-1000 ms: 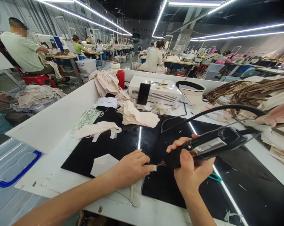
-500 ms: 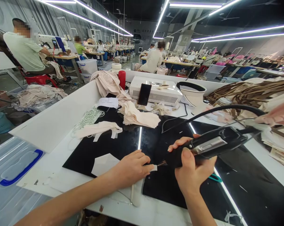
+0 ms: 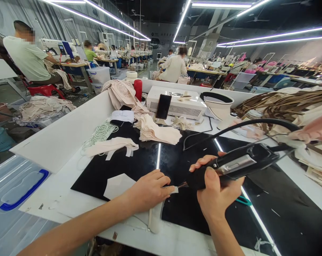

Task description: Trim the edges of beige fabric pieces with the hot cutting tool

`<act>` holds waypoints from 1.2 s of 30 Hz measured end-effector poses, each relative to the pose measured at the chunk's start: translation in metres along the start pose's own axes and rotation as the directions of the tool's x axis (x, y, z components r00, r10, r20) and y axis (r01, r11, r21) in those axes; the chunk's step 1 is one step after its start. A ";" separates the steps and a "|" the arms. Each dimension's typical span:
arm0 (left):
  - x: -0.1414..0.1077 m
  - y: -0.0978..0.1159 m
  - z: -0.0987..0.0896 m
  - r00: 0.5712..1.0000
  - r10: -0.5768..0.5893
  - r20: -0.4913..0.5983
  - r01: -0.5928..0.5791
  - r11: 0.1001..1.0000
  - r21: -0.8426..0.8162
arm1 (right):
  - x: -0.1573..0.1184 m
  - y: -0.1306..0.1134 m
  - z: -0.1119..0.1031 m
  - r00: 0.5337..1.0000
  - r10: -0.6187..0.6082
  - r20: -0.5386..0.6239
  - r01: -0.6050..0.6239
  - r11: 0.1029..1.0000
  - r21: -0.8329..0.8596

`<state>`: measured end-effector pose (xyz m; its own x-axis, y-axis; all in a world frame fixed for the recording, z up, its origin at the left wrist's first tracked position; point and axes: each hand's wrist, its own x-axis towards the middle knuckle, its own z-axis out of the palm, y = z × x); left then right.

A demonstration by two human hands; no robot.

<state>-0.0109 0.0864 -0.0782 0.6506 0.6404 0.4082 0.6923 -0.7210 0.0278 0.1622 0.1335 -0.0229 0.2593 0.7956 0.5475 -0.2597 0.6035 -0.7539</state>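
Observation:
My left hand rests low over the black mat, thumb and fingers closed on a narrow strip of pale fabric whose white end pokes out. My right hand is wrapped round a black corded hand tool with a silver panel. Its thin metal tip points left, at or very near the strip's end; contact cannot be made out. Partly beneath my left forearm lies a white many-sided piece. The strip's remainder is mostly hidden by my hand.
Beige fabric pieces are stacked behind the mat, near green cord. A phone leans on a white vented box. Another person's blurred hand appears by the tool's rear. Teal-handled item lies right.
My right hand and the tool have shifted very slightly left, bringing the metal tip a little closer to the strip. My left hand stays in place.

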 end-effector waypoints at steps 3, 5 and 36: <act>0.001 0.000 -0.001 1.000 -0.001 0.005 0.001 1.000 0.002 | 0.001 0.000 0.000 1.000 0.006 -0.008 -0.006 1.000 -0.018; 0.001 0.000 -0.002 1.000 -0.002 0.015 0.002 1.000 0.006 | 0.001 -0.001 0.000 1.000 0.019 -0.012 -0.019 1.000 -0.019; -0.021 0.005 -0.017 1.000 -0.012 0.010 0.013 0.999 -0.043 | -0.009 -0.014 -0.005 0.998 0.036 -0.050 -0.039 0.998 -0.056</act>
<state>-0.0261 0.0646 -0.0709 0.6449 0.6519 0.3988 0.6867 -0.7234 0.0720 0.1682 0.1176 -0.0184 0.2959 0.8131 0.5014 -0.2173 0.5684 -0.7935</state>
